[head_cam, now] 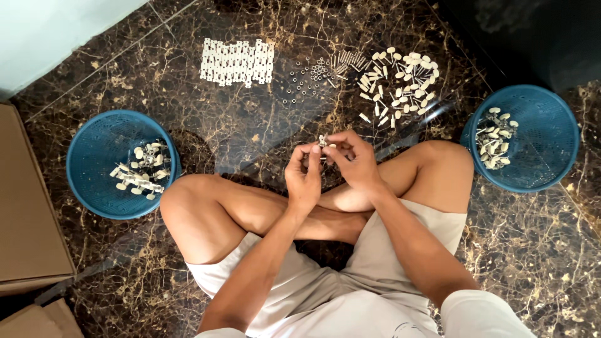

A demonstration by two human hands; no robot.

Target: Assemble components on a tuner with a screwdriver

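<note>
Head view | left hand (305, 177) and right hand (355, 164) both pinch small cream part (323, 141) | risk: slips from fingertips, lost on dark marble floor (250, 125).

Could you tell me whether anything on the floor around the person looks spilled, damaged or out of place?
Nothing stands out. The white parts, small metal pieces and the flat white block of pieces lie in separate groups, both blue baskets stand upright, and both hands hold one small part.
</note>
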